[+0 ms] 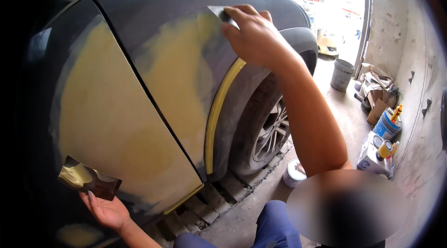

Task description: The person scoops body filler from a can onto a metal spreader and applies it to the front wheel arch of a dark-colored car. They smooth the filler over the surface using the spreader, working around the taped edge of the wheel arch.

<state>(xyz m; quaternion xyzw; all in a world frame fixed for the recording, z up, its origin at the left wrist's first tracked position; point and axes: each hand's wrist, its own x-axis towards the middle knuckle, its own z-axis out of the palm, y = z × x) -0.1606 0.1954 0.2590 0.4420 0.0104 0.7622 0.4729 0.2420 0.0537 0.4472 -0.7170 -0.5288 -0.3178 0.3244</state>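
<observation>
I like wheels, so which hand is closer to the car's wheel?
Right. The right hand presses a scraper on the car body just above the wheel. The left hand is far off by the door, holding a putty board.

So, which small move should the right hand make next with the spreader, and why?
Probably draw the spreader down the fender: the right hand presses it at the top edge of the yellow filler patch, while the left hand holds the loaded board ready.
</observation>
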